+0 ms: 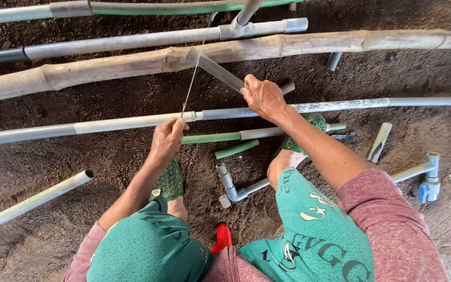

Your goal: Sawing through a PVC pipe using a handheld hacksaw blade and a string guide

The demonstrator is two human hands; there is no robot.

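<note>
1. Person squats on dark soil, camera looks down over green shorts and pink sleeves.
2. Left hand [167, 138] is clamped around the long grey plastic pipe [131, 122] that runs across the ground, just left of a grey coupling joint [198, 115].
3. Right hand [263, 96] is closed around the flat grey metal handle of a hacksaw [220, 73], above the same pipe, further right.
4. Thin saw blade [191, 86] runs from the saw frame's far end, up by the bamboo, down to the pipe right beside the left hand's fingers; it appears to touch the pipe at the joint.
5. Thick pale bamboo pole [131, 65] lies behind the pipe, roughly parallel; two more grey pipes [131, 39] beyond it.
6. Short green pipe pieces [220, 143] lie between the feet and the held pipe, just below it.
7. Grey elbow fitting with pipe stub [230, 185] sits between the green perforated sandals [170, 180].
8. Far right: grey pipe with a blue valve [428, 190], well apart from both hands.
9. Another pale pipe [32, 201] lies loose at lower left.
</note>
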